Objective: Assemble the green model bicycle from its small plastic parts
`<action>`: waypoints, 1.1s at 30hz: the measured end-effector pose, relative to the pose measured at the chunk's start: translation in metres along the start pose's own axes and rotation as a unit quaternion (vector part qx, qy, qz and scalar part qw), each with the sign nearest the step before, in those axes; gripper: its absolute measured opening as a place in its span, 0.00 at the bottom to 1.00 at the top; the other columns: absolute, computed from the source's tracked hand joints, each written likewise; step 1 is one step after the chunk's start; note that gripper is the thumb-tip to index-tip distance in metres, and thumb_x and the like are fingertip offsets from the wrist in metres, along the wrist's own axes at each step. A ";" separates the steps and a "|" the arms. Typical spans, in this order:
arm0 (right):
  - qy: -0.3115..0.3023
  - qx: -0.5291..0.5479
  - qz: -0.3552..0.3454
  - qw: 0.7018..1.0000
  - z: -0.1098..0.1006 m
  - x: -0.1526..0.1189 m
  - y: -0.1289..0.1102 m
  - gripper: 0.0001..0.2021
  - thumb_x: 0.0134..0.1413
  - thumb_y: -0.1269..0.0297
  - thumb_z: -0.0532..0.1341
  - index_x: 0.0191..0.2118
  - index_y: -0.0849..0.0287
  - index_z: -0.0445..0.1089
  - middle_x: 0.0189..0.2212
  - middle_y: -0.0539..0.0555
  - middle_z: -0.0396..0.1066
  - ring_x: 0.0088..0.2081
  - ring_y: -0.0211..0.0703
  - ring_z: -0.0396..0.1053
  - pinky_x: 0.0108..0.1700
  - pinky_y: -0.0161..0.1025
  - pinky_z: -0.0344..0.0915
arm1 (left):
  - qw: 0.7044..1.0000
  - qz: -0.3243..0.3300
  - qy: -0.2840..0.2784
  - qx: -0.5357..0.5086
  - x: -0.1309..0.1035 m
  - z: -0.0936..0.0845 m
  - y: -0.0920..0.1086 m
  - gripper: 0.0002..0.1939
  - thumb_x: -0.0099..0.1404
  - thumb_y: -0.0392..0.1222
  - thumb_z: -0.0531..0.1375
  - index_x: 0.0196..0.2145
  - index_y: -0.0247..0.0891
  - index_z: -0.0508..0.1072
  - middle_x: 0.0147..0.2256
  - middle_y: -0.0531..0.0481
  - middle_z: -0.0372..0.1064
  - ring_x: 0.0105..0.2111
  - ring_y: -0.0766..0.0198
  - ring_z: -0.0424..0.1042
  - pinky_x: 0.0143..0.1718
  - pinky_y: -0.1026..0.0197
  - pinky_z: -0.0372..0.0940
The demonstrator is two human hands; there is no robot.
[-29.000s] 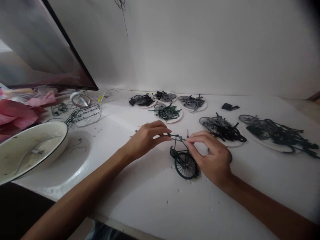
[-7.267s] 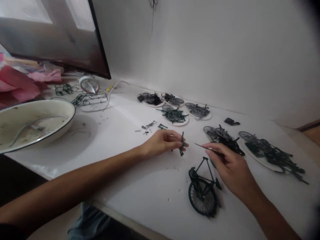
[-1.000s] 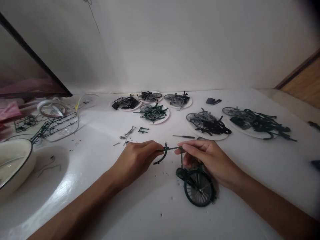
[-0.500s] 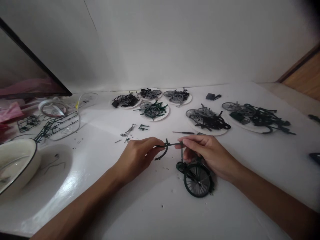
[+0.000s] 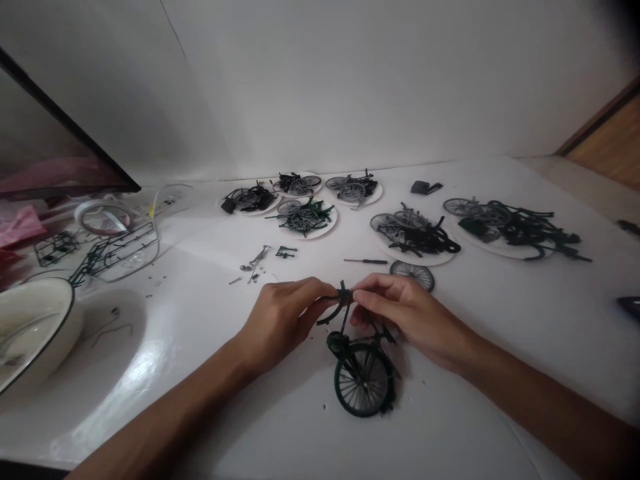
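Observation:
A small dark green model bicycle frame (image 5: pixel 345 319) hangs between my hands, its one spoked wheel (image 5: pixel 363 381) at the lower end, nearest me. My left hand (image 5: pixel 290 313) pinches the front part, beside a curved dark fender (image 5: pixel 333 315). My right hand (image 5: pixel 400 310) closes its thumb and fingers on the frame close to the left fingertips. Exactly where the fingertips meet the thin parts is partly hidden. A loose spoked wheel (image 5: pixel 413 275) lies on the table just behind my right hand.
Paper plates (image 5: pixel 330 230) of bicycle parts stand along the back and right. A thin screwdriver (image 5: pixel 366 261), small grey parts (image 5: pixel 257 260) and a green piece (image 5: pixel 287 252) lie behind my hands. At the left are an enamel bowl (image 5: pixel 75 320), tape roll (image 5: pixel 83 212) and part sprues (image 5: pixel 123 250).
The bicycle's wheel end has swung left and toward me. My right hand has moved left, its fingertips now close to my left ones. The loose wheel behind it shows more fully.

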State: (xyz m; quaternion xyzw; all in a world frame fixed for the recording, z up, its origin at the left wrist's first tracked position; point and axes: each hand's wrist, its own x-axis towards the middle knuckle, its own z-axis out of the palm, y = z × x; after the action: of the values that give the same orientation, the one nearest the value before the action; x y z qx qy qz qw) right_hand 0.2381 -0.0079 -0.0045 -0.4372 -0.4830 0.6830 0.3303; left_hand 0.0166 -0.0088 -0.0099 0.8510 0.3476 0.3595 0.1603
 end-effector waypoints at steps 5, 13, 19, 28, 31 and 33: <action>-0.016 -0.044 0.008 0.999 0.004 -0.002 -0.001 0.20 0.59 0.52 0.64 0.54 0.53 0.66 0.33 0.52 0.76 0.34 0.39 0.73 0.37 0.36 0.68 | 1.000 0.015 0.014 -0.004 0.003 0.002 0.002 0.06 0.70 0.35 0.58 0.43 0.37 0.73 0.39 0.47 0.73 0.33 0.69 0.72 0.32 0.66 0.67; -0.040 -0.043 -0.010 0.998 0.001 0.001 0.001 0.14 0.63 0.51 0.59 0.40 0.57 0.70 0.30 0.49 0.69 0.30 0.34 0.66 0.34 0.33 0.63 | 0.998 0.021 0.009 0.058 0.004 -0.007 0.008 0.12 0.69 0.39 0.60 0.49 0.37 0.72 0.42 0.45 0.67 0.37 0.66 0.69 0.33 0.63 0.68; 0.040 0.034 -0.008 0.999 -0.003 0.005 0.001 0.15 0.60 0.50 0.61 0.36 0.58 0.68 0.32 0.49 0.69 0.29 0.33 0.66 0.33 0.33 0.64 | 0.987 0.098 -0.092 0.085 0.006 -0.013 0.011 0.15 0.69 0.42 0.60 0.52 0.37 0.69 0.45 0.44 0.69 0.40 0.64 0.70 0.37 0.60 0.67; 0.075 0.054 -0.026 0.995 -0.002 0.006 0.006 0.16 0.60 0.49 0.61 0.35 0.58 0.67 0.32 0.49 0.68 0.30 0.33 0.65 0.34 0.33 0.64 | 0.986 0.087 -0.125 0.063 0.004 -0.007 0.009 0.05 0.71 0.38 0.58 0.42 0.36 0.72 0.39 0.47 0.72 0.37 0.63 0.70 0.36 0.59 0.65; 0.082 0.058 -0.024 0.995 -0.002 0.006 0.007 0.16 0.59 0.49 0.62 0.35 0.59 0.68 0.32 0.49 0.68 0.30 0.33 0.65 0.34 0.33 0.64 | 0.986 0.093 -0.124 0.063 0.004 -0.007 0.009 0.04 0.71 0.38 0.58 0.41 0.36 0.72 0.38 0.47 0.72 0.36 0.63 0.70 0.36 0.59 0.64; 0.088 0.053 -0.026 0.994 -0.002 0.006 0.006 0.16 0.59 0.49 0.62 0.35 0.59 0.68 0.32 0.49 0.68 0.31 0.34 0.66 0.36 0.34 0.65 | 0.986 0.091 -0.127 0.057 0.004 -0.005 0.010 0.04 0.71 0.38 0.58 0.41 0.36 0.72 0.39 0.47 0.72 0.37 0.63 0.70 0.37 0.59 0.64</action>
State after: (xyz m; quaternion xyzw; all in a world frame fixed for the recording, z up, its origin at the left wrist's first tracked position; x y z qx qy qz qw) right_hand 0.2371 -0.0042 -0.0121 -0.4648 -0.4267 0.6579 0.4112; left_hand 0.0195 -0.0123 0.0010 0.9254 0.2658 0.2415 0.1209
